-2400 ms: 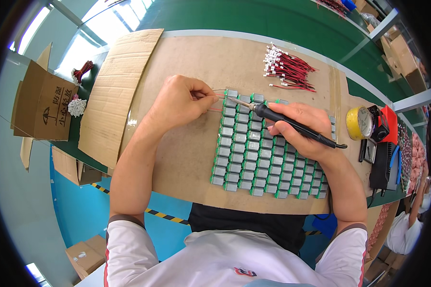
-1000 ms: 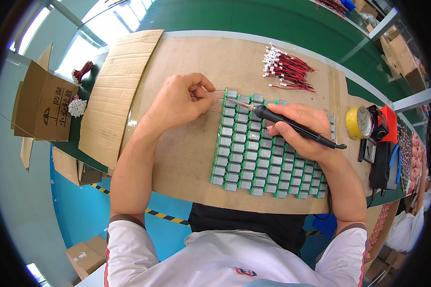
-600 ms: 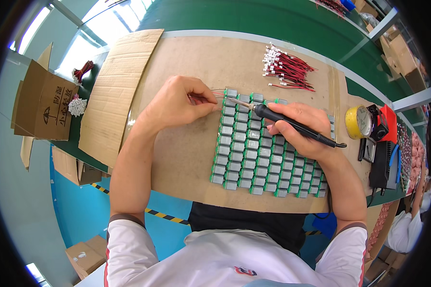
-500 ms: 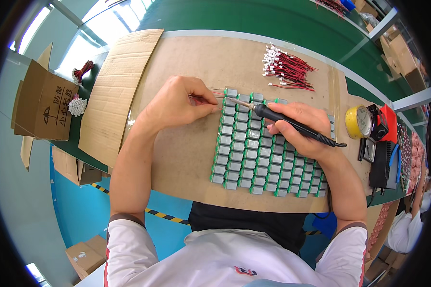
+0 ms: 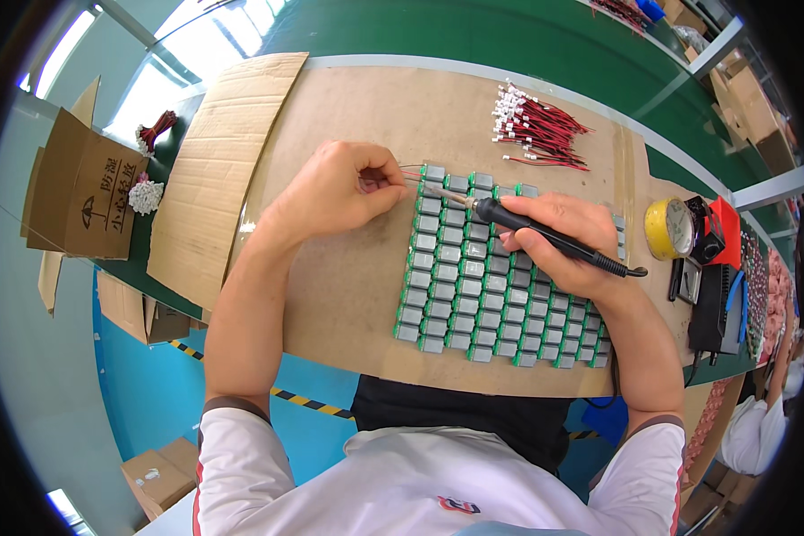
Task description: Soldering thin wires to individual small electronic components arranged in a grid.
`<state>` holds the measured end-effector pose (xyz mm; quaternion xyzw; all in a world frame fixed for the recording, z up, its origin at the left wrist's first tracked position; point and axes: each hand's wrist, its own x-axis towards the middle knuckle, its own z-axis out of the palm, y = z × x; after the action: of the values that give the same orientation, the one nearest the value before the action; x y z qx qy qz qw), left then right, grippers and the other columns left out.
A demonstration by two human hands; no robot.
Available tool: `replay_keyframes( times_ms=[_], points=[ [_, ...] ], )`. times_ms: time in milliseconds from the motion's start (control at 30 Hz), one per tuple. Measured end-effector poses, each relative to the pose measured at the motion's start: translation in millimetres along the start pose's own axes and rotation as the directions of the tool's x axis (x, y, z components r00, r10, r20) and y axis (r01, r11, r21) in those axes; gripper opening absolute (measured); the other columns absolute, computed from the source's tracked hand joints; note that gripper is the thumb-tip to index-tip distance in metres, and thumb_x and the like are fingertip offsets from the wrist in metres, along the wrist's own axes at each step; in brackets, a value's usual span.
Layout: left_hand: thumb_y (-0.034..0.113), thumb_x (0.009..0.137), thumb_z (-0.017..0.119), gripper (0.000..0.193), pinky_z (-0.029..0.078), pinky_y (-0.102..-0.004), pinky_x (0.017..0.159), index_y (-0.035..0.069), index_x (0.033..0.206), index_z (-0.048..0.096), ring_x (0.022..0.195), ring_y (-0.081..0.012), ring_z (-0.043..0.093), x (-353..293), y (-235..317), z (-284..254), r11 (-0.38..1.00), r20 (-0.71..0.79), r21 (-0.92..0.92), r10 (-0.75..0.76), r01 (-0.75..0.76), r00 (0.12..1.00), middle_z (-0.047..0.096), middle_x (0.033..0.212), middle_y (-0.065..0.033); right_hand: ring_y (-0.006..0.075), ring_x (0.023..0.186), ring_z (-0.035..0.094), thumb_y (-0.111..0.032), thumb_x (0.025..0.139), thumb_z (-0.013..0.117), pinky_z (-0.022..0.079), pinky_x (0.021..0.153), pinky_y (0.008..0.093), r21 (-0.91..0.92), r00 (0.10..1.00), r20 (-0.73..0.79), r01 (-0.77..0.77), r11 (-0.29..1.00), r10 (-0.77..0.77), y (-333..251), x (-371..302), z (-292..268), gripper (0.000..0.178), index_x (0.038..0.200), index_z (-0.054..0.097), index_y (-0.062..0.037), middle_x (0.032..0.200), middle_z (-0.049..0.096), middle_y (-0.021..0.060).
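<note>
Between its pinched fingers my left hand (image 5: pixel 353 188) grips a thin red wire (image 5: pixel 411 167), just left of the top corner of a block of grey cells. These flat grey cells with green edge boards (image 5: pixel 447 237) lie in staggered rows on the brown board. My right hand (image 5: pixel 563 237) is closed around the black handle of a soldering iron (image 5: pixel 545 234), held low over the block. The iron's metal tip points left at the cells in the upper left rows, close to my left fingertips. Whether the tip touches a cell is too small to tell.
A bundle of red-and-black wires with white connectors (image 5: pixel 540 125) lies at the back right. Yellow tape (image 5: pixel 668 228), a red container (image 5: pixel 725 230) and a black box (image 5: pixel 713 308) stand right. Leftward are a cardboard sheet (image 5: pixel 228 170) and an open carton (image 5: pixel 85 188).
My left hand has shifted slightly, its fingers curling tighter beside the cells. The soldering iron and my right hand stay almost where they were.
</note>
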<state>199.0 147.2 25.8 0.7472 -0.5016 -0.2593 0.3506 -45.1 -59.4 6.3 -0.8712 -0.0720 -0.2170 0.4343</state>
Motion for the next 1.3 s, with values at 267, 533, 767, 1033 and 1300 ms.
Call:
replay_keyframes(
  times_ms=[267, 533, 767, 1033, 1300],
  points=[
    [0.007, 0.086, 0.080, 0.009, 0.048, -0.0246, 0.062, 0.000, 0.087, 0.075, 0.068, -0.0075, 0.058, 0.2, -1.2, 4.3, 0.999, -0.042, 0.016, 0.051, -0.050, 0.998, 0.072, 0.084, -0.0045, 0.0228, 0.084, 0.076, -0.001, 0.092, 0.069, 0.059, 0.077, 0.0342, -0.007, 1.000, 0.002, 0.006, 1.000, -0.006, -0.8, 0.5, -0.2, 0.035, 0.127, 0.069, 0.0055, 0.088, 0.078, 0.0121],
    [0.006, 0.085, 0.079, 0.008, 0.048, -0.0250, 0.062, 0.000, 0.085, 0.074, 0.068, -0.0084, 0.058, 1.4, -2.6, 6.6, 0.997, -0.046, 0.048, 0.067, -0.065, 0.997, 0.072, 0.084, -0.0052, 0.0226, 0.082, 0.075, -0.001, 0.091, 0.070, 0.059, 0.076, 0.0339, -0.033, 1.000, 0.011, 0.007, 0.999, -0.007, -1.1, 0.3, -0.2, 0.035, 0.125, 0.070, 0.0055, 0.088, 0.078, 0.0117],
    [0.006, 0.084, 0.078, 0.008, 0.049, -0.0255, 0.063, -0.001, 0.085, 0.074, 0.069, -0.0094, 0.060, 1.2, -1.9, 7.2, 0.997, -0.054, 0.044, 0.065, -0.063, 0.996, 0.073, 0.085, -0.0055, 0.0228, 0.082, 0.075, -0.002, 0.090, 0.070, 0.058, 0.075, 0.0338, -0.031, 1.000, 0.009, -0.005, 1.000, 0.006, -2.2, 0.8, 0.3, 0.035, 0.125, 0.070, 0.0051, 0.087, 0.078, 0.0114],
    [0.006, 0.084, 0.078, 0.008, 0.050, -0.0258, 0.064, 0.000, 0.085, 0.074, 0.069, -0.0099, 0.061, 1.5, -0.3, 7.2, 0.998, -0.051, 0.051, 0.051, -0.048, 0.997, 0.073, 0.084, -0.0056, 0.0230, 0.081, 0.075, -0.002, 0.089, 0.070, 0.058, 0.075, 0.0345, -0.031, 1.000, 0.007, -0.011, 0.999, 0.011, -2.1, 0.8, 1.2, 0.035, 0.123, 0.071, 0.0048, 0.087, 0.079, 0.0111],
    [0.007, 0.084, 0.079, 0.009, 0.050, -0.0259, 0.064, 0.000, 0.085, 0.074, 0.069, -0.0098, 0.061, 2.2, -0.3, 7.6, 0.995, -0.055, 0.079, 0.071, -0.066, 0.996, 0.073, 0.084, -0.0057, 0.0235, 0.082, 0.075, -0.001, 0.088, 0.070, 0.058, 0.076, 0.0348, -0.049, 1.000, 0.007, 0.003, 0.999, -0.003, -1.8, 0.4, 0.3, 0.035, 0.123, 0.071, 0.0048, 0.088, 0.079, 0.0111]
  ],
)
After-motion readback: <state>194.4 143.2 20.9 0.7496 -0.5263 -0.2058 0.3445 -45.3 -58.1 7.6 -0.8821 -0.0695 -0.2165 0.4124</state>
